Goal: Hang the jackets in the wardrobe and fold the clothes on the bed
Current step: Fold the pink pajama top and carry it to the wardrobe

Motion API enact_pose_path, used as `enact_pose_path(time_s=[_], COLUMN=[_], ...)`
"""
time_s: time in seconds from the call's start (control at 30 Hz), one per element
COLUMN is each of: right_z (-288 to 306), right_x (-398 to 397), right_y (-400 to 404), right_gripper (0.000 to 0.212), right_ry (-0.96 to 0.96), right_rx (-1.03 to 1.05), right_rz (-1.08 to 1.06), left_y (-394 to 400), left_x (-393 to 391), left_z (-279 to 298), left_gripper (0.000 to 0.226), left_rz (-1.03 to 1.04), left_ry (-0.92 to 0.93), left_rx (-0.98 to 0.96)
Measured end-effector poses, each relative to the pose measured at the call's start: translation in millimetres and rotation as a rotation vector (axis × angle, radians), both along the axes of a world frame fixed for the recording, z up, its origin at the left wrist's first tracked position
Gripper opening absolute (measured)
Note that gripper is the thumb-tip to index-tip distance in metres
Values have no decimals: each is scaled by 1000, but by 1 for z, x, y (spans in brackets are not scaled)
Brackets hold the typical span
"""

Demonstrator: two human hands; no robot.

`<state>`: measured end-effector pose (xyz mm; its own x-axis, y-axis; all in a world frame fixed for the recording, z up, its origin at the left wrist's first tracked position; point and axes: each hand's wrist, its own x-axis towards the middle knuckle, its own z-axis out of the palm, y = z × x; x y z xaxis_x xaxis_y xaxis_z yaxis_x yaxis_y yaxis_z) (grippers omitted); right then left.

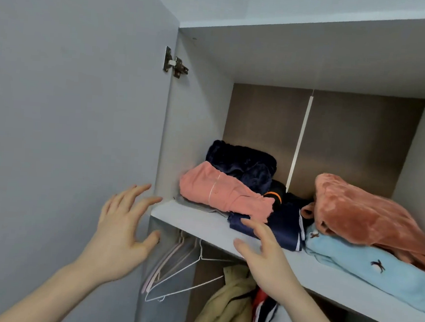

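Note:
I face the open wardrobe. Its upper shelf [201, 223] carries folded clothes: a pink garment [219, 189], a dark navy fleece [242, 160] behind it, a navy piece with white stripes [284, 230], a rust fleece [369, 216] and a light blue fleece [365, 267]. My left hand [122, 230] hovers with spread fingers in front of the door edge, holding nothing. My right hand [265, 256] is raised at the shelf's front edge, fingers straight, its tips by the navy striped piece. Below the shelf hang a khaki jacket [223, 306] and a red, dark and grey jacket [270, 320].
The grey wardrobe door [69, 124] stands open on the left, with a metal hinge [174, 64] near its top. Several bare wire hangers [175, 269] hang at the left under the shelf. The right half of the shelf's back is bare above the fleeces.

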<state>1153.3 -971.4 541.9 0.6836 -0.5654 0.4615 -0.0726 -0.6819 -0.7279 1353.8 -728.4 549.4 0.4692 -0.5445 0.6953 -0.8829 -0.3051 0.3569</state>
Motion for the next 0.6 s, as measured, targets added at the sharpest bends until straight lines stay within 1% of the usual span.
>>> enact_pose_path(time_s=[0.17, 0.27, 0.33, 0.4, 0.47, 0.53, 0.6], right_z=[-17, -28, -34, -38, -40, -41, -42], right_x=[-33, -49, -59, -68, -78, -89, -99], right_y=[47, 76, 94, 111, 125, 137, 147], right_gripper=[43, 43, 44, 46, 48, 48, 47], right_ry=[26, 32, 45, 62, 71, 70, 62], right_rx=[8, -5, -4, -14, -28, -34, -33], right_rz=[82, 107, 118, 127, 127, 120, 105], left_y=[91, 134, 152, 163, 168, 171, 169], left_x=[-35, -45, -44, -39, -32, -24, -17], left_z=[-15, -20, -22, -25, -26, -26, -30], left_gripper=[66, 76, 88, 101, 111, 117, 117], left_rz=[197, 323, 394, 412, 411, 405, 387], left_ry=[67, 46, 47, 84, 160, 239, 240], left_rx=[-167, -206, -216, -236, -258, -286, -292])
